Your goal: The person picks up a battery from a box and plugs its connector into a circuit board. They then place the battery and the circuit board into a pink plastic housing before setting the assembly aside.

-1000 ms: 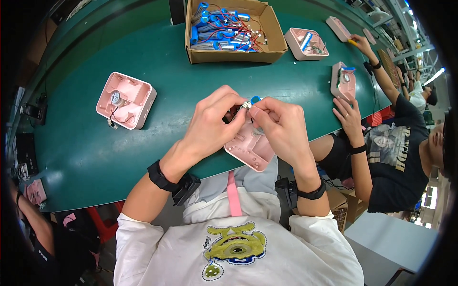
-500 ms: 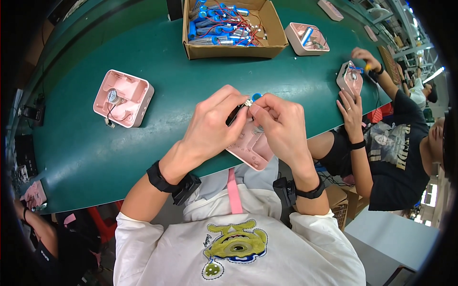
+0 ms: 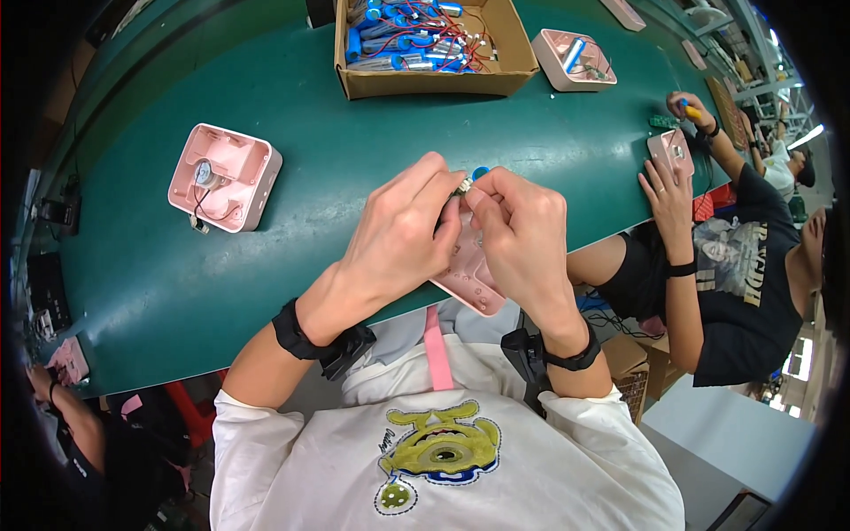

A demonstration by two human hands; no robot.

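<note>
My left hand (image 3: 398, 221) and my right hand (image 3: 525, 226) meet over the table's near edge, thumbs and fingertips pinched together. Between the fingertips shows a small pale connector (image 3: 464, 187); both hands are closed on it, though the fingers hide most of it. A blue cylindrical end (image 3: 480, 172), like that of a battery, peeks out just behind my right fingers. Under my hands a pink plastic housing (image 3: 472, 288) lies tilted at the table edge, its upper part covered by my right hand.
Left on the green table (image 3: 328, 159) sits another pink housing (image 3: 257, 199) with a small motor (image 3: 207, 175). A cardboard box (image 3: 434, 86) of blue batteries with red wires stands at the back. Beyond it is a third pink housing (image 3: 580, 81). At right a co-worker (image 3: 673, 203) handles another.
My hands stay pinched at the connector, with only slight finger shifts; the dark piece by my left fingers is now hidden. The co-worker's hands and housing have moved, and the housing is turned.
</note>
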